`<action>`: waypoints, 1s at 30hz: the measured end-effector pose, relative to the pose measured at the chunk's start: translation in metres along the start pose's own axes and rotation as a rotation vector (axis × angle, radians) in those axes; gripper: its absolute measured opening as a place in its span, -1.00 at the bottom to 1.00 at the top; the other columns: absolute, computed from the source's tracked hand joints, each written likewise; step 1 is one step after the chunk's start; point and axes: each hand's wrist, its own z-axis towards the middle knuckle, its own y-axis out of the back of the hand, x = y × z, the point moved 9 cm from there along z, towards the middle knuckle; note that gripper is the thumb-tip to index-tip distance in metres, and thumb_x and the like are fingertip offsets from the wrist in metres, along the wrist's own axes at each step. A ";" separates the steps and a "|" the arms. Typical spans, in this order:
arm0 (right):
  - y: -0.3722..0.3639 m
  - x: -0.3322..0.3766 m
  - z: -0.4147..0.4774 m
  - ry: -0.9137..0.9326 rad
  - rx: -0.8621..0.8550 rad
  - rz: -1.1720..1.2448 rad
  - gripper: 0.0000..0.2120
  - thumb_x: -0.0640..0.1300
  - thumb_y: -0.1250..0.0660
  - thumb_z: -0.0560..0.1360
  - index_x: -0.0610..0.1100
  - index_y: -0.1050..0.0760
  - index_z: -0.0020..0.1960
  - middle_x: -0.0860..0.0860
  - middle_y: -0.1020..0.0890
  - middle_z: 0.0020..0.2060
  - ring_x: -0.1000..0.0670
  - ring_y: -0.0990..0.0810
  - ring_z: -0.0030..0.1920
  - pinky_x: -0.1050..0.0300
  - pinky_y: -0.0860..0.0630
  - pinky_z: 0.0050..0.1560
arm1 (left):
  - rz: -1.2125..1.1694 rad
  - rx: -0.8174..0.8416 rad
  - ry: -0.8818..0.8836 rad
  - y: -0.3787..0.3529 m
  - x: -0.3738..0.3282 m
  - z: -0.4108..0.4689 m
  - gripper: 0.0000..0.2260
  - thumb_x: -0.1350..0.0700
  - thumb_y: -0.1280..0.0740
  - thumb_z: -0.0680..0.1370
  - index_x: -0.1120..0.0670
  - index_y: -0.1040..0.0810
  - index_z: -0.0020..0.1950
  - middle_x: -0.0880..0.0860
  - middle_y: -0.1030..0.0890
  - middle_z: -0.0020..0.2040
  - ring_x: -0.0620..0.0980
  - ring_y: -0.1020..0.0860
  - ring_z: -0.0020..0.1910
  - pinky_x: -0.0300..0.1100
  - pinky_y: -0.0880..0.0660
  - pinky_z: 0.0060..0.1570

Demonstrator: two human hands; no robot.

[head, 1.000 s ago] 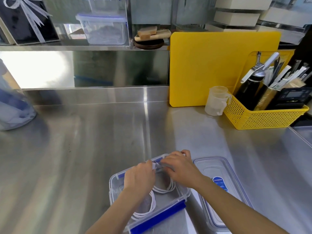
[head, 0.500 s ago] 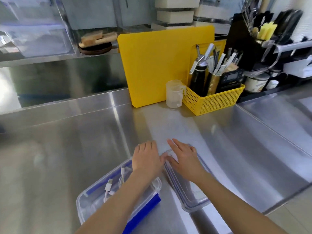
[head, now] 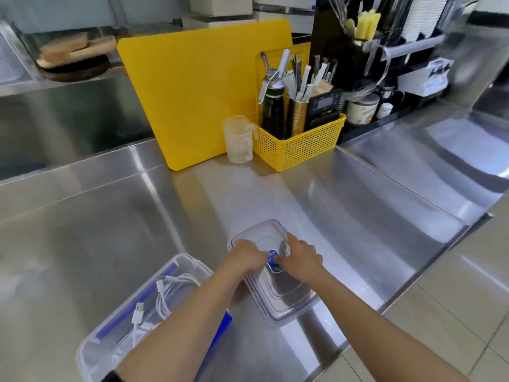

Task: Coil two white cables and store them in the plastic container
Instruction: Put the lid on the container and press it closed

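Note:
A clear plastic container (head: 91,351) with blue clips sits at the lower left of the steel counter. Coiled white cables (head: 168,295) lie inside it, USB plugs showing; my left forearm hides part of them. To its right lies the clear lid (head: 286,301) with a blue label. My left hand (head: 243,257) rests on the lid's left edge, fingers curled over the rim. My right hand (head: 300,257) lies on the lid's top near the label, fingers spread. Whether either hand grips the lid is unclear.
A yellow cutting board (head: 201,92) leans at the back. Beside it stand a translucent measuring cup (head: 238,140) and a yellow basket (head: 300,143) of utensils. The counter edge (head: 366,326) runs close on the right, with tiled floor beyond.
Both hands left the container and the cables and moved right onto the lid. The view swung to the right, so the container now sits at the lower left.

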 end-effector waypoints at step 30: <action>0.013 0.214 -0.014 0.428 0.254 0.739 -0.63 -0.23 -0.37 0.45 -0.22 -0.40 0.22 -0.05 -0.50 -0.21 0.13 -0.42 -0.49 0.27 -0.34 -0.54 | -1.513 -0.339 -0.038 0.126 0.199 -0.162 -0.78 0.08 -0.24 0.56 0.19 -0.59 -0.11 0.13 -0.63 -0.22 0.07 -0.62 -0.28 0.01 -0.60 -0.13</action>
